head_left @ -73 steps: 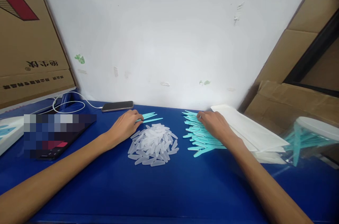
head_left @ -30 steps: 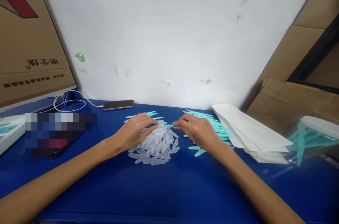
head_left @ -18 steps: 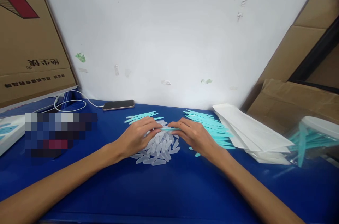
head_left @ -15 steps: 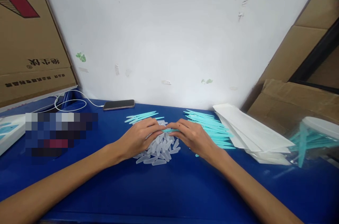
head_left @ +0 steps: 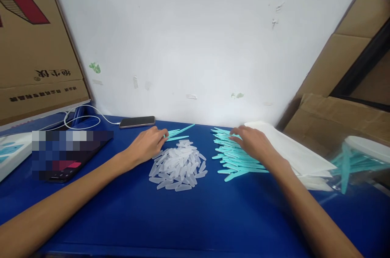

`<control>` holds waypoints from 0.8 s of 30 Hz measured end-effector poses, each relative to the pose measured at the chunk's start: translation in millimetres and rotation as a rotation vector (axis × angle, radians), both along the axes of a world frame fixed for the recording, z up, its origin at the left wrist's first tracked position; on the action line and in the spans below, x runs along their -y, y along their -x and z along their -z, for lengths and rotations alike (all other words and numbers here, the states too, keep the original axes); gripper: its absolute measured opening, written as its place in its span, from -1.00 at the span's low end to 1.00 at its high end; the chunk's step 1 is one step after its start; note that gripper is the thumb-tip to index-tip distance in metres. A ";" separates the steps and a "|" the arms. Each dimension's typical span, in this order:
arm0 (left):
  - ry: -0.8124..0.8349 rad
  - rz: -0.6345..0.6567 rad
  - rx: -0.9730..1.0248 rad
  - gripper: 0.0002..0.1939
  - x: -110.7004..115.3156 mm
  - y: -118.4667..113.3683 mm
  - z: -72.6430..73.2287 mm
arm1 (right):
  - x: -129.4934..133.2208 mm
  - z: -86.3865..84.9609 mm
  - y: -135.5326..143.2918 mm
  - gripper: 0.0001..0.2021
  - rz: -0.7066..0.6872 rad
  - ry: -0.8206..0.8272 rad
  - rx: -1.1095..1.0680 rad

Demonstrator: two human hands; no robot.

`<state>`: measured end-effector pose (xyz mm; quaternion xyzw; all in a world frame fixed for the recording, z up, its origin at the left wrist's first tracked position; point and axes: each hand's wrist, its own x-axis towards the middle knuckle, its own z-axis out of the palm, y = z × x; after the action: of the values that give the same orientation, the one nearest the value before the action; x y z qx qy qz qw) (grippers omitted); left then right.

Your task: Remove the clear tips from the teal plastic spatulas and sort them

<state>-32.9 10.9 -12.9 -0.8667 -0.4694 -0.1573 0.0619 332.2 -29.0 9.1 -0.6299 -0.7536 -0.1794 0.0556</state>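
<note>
My left hand (head_left: 148,144) is at the small group of teal sticks (head_left: 175,139), its fingers pinched on the near end of one slanting teal stick (head_left: 186,129). Over the top of a larger pile of teal sticks (head_left: 239,158) is my right hand (head_left: 251,140), thumb and forefinger apart, with nothing seen in its grip. Between the hands, a heap of translucent, frosted pieces (head_left: 179,166) lies on the blue table (head_left: 183,221).
A phone (head_left: 137,122) with a white cable lies at the back left. Beside it is a dark, partly pixelated device (head_left: 91,152). White paper-like sheets (head_left: 298,154) and a clear container of teal sticks (head_left: 362,160) are at the right. Cardboard (head_left: 36,46) stands left.
My hands have parted from above the translucent heap, where they held a teal stick together. The left moved to the small teal group, the right to the larger pile, its fingers now apart.
</note>
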 end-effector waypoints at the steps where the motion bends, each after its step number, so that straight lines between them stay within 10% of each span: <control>1: 0.017 0.005 -0.007 -0.70 -0.9 0.0 1.4 | -1.8 1.6 -5.8 -0.74 0.040 0.072 -0.008; 24: -0.037 0.078 -0.073 -0.64 -2.5 -2.2 5.0 | -19.3 19.8 -22.2 -0.81 0.038 0.120 0.001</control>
<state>-30.7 13.4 -17.9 -0.8883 -0.4296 -0.1362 0.0886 354.4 -9.7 -10.7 -0.6463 -0.7508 -0.1355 0.0140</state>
